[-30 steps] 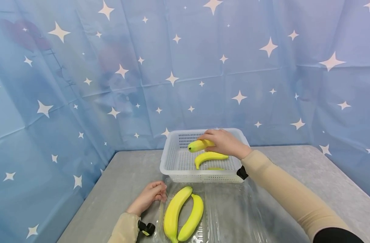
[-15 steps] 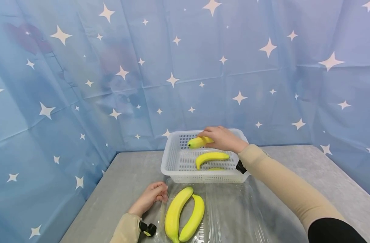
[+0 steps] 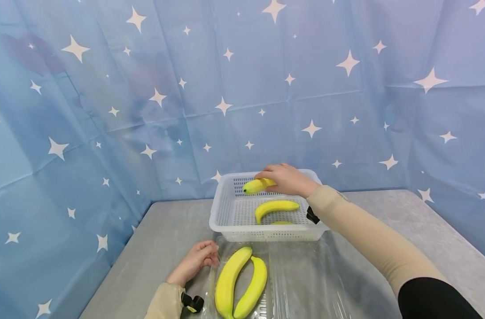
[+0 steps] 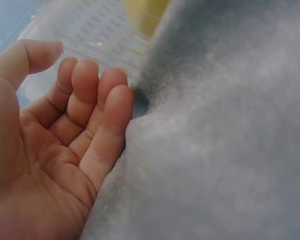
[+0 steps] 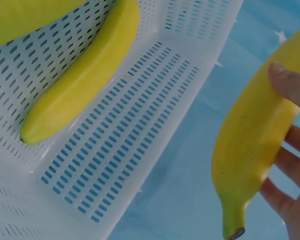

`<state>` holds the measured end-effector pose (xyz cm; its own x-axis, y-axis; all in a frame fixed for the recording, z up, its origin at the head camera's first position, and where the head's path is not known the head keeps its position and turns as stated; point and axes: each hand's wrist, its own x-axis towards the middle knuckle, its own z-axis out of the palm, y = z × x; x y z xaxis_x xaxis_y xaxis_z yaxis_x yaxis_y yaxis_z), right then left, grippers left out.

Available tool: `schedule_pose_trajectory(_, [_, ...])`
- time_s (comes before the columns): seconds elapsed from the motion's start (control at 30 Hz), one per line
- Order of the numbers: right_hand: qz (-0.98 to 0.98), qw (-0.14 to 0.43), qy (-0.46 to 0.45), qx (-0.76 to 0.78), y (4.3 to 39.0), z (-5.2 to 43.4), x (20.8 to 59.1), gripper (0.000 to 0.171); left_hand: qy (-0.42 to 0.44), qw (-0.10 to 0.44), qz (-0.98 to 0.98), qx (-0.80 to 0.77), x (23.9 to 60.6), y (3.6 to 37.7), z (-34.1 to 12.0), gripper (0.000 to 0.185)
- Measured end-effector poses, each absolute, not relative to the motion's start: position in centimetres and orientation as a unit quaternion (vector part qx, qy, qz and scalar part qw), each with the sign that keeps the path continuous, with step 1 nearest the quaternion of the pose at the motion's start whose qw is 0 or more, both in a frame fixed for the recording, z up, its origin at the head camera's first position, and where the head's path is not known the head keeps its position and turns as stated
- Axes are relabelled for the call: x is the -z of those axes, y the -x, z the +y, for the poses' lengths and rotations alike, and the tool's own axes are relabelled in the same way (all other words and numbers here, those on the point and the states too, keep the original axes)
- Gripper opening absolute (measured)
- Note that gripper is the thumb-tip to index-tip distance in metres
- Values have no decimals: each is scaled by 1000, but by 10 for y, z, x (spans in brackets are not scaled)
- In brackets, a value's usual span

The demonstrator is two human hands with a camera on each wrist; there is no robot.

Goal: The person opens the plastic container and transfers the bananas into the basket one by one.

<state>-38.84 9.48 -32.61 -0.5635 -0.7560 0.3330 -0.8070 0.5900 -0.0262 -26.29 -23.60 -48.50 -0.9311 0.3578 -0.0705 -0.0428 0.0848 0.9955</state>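
My right hand (image 3: pixel 289 180) holds a yellow banana (image 3: pixel 258 186) over the back part of a white perforated plastic basket (image 3: pixel 246 233). Thumb and fingers press opposite sides of this banana (image 5: pixel 250 135) in the right wrist view, its stem end pointing down. Inside the basket lie a curved banana (image 3: pixel 276 206) and another one (image 3: pixel 282 223), mostly hidden behind the front wall. In front of the basket, two bananas (image 3: pixel 228 283) lie side by side in one half of a clear plastic container (image 3: pixel 306 283). Loosely curled at its left edge, my left hand (image 3: pixel 198 261) holds nothing (image 4: pixel 70 135).
A grey table (image 3: pixel 166 230) carries everything, with the container's second clear half lying to the right of the bananas. Close behind the basket hangs a blue curtain with white stars (image 3: pixel 266 128). Black wrist cameras (image 3: pixel 193 303) sit on both wrists.
My right hand has risen slightly above the basket with the banana in its grip. The left hand and the other bananas have stayed where they were.
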Motion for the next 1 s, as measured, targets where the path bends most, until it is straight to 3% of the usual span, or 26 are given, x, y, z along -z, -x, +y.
schedule_pose_trajectory(1.0, [-885,131,-442,-71,416,72,337,48,-106,144,719,-672,487,265,-236,23])
